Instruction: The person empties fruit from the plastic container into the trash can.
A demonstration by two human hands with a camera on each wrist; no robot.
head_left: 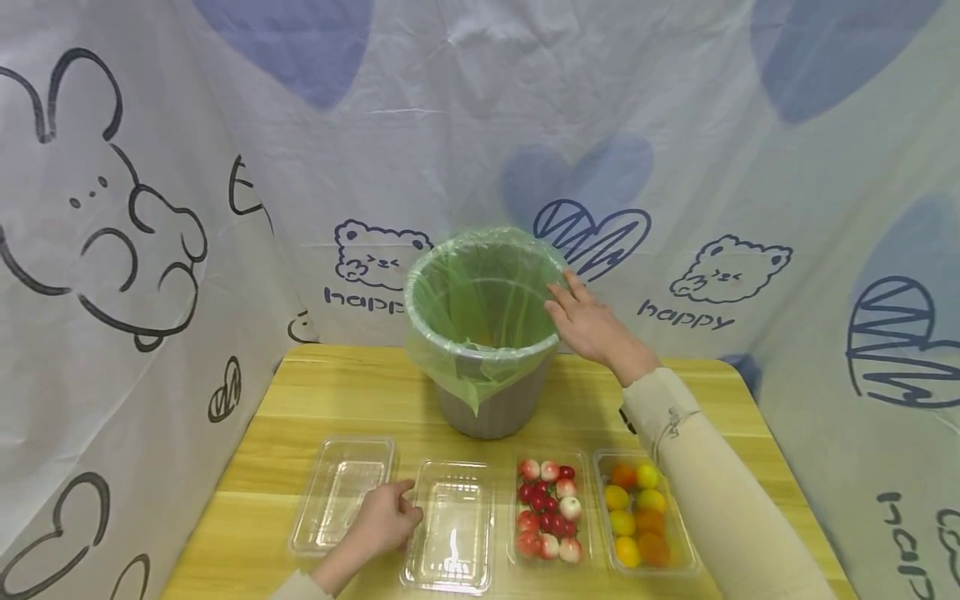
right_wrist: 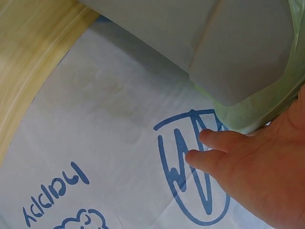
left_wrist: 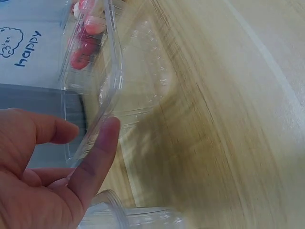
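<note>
Four clear boxes (head_left: 452,527) before lined bin (head_left: 491,414), backdrop (head_left: 442,150) behind; left fingers (left_wrist: 96,164) parted, right fingers (right_wrist: 210,161) spread at bin.

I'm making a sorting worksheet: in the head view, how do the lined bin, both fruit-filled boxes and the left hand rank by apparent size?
1. Lined bin
2. Box of red-and-white fruit and box of orange-and-yellow fruit: too alike to rank
3. Left hand

Head view downward, wrist views close, tabletop (head_left: 360,396) shared
</note>
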